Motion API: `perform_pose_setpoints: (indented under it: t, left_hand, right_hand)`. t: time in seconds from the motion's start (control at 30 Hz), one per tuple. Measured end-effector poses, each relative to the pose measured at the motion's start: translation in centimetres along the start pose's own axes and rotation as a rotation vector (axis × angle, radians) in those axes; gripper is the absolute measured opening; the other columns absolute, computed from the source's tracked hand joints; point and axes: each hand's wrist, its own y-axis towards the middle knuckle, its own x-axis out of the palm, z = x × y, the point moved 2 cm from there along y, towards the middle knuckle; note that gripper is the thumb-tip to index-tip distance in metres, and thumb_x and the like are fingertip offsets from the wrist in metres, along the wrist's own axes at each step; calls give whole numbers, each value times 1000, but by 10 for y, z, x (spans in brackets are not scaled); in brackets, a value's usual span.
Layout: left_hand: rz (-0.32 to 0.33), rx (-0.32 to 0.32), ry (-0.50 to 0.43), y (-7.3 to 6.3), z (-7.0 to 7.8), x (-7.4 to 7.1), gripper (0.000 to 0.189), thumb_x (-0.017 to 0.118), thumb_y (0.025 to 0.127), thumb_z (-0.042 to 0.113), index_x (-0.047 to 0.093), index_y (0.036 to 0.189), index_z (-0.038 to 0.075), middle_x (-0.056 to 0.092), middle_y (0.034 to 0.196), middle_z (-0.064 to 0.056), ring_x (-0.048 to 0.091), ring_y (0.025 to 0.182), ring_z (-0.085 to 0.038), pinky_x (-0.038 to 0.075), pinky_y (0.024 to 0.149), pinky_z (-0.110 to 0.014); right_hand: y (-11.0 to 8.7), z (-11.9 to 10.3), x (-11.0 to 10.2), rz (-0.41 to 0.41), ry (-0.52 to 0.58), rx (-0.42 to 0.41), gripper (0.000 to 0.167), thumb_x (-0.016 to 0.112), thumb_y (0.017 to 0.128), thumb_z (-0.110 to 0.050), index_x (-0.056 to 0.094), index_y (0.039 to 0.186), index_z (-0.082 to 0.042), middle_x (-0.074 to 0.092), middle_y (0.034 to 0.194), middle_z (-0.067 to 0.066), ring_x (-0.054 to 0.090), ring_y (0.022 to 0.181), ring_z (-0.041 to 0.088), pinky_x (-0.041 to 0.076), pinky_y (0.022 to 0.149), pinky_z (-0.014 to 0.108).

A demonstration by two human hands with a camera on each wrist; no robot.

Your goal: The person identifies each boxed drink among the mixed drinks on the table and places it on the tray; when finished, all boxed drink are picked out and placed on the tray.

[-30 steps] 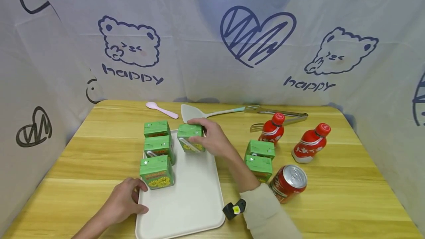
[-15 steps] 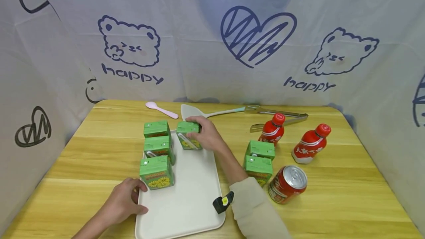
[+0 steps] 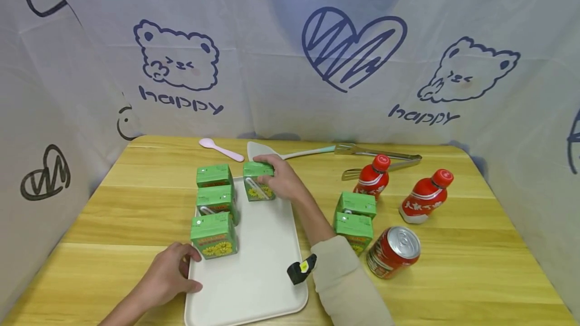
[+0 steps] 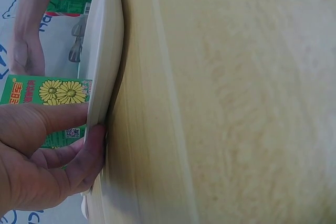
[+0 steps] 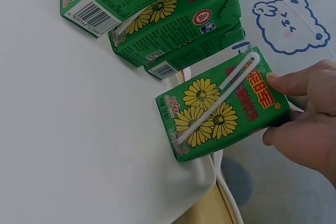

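Note:
My right hand [image 3: 285, 180] grips a green drink carton [image 3: 259, 190] with yellow flowers and a white straw on its side. That carton stands at the far end of the white tray [image 3: 254, 265], its base close on the tray floor in the right wrist view. Along the tray's left side, several like cartons [image 3: 214, 236] are lined up front to back. My left hand [image 3: 169, 273] holds the tray's left rim, with thumb and fingers on either side of it in the left wrist view [image 4: 58, 150].
Right of the tray stand two more green cartons [image 3: 353, 228], a red can [image 3: 393, 251] and two red bottles [image 3: 425, 197]. A pink spoon [image 3: 221, 149], a spatula [image 3: 308, 152] and metal tongs [image 3: 376, 154] lie at the back, before a cloth wall [image 3: 263, 64].
My right hand has shifted the held carton slightly farther back on the tray, and the right forearm has swung left. The left hand stays at the tray rim.

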Motion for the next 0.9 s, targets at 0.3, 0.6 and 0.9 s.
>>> perform_pose_setpoints:
  t: [0.3,0.6,0.9]
  left_hand:
    - [3,6,-4,0,1,0,48,88,52,3,61,92,3,51,85,-7,50,67,-15,41,53,-23]
    - [2,4,-5,0,0,0,48,88,52,2,61,92,3,51,86,-7,51,68,-15,42,53,-23]
    - [-7,-20,7,0,1,0,49,89,53,4,61,94,3,52,88,-8,52,69,-15,43,54,-24]
  right_hand:
    - [0,0,-1,-17,18,1,47,57,90,-2,51,135,-14,44,142,8,50,114,26,41,98,42]
    - [-9,-9,-5,2,-55,-22,56,59,91,-7,39,143,-15,32,152,5,29,142,26,29,112,48]
    - [-47,-36,-28,29,-181,-80,62,66,88,-15,37,144,-14,38,149,4,32,140,24,29,113,46]
